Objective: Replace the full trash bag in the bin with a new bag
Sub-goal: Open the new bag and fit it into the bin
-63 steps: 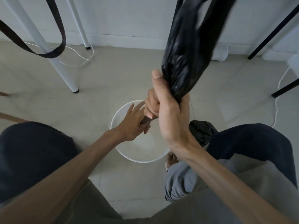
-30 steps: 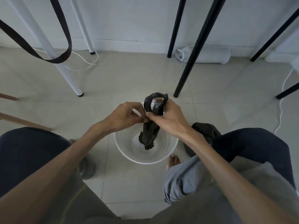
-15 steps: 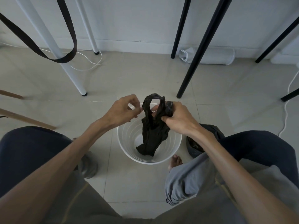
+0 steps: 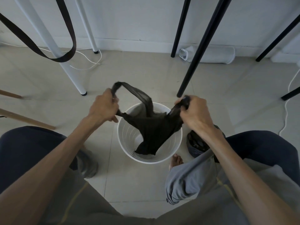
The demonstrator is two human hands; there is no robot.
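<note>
A white round bin [image 4: 125, 143] stands on the tiled floor between my knees. A new black bag [image 4: 152, 132] hangs stretched above it, its lower end dangling inside the bin. My left hand [image 4: 103, 109] grips one handle loop at the bin's upper left. My right hand [image 4: 193, 111] grips the other handle at the upper right. The bag's mouth is pulled wide between them. The full dark bag [image 4: 196, 143] lies on the floor right of the bin, partly hidden by my right forearm and knee.
White table legs [image 4: 65, 69] and black legs [image 4: 194, 59] stand just beyond the bin. A dark strap [image 4: 65, 57] hangs at the upper left. White cables [image 4: 90, 64] run along the floor, and a white cylinder [image 4: 209, 55] lies by the wall. My bare foot [image 4: 176, 160] touches the bin's right front.
The bag came down from held high to over the bin. My hands have moved apart, each taking a handle, and the bunched bag has spread open.
</note>
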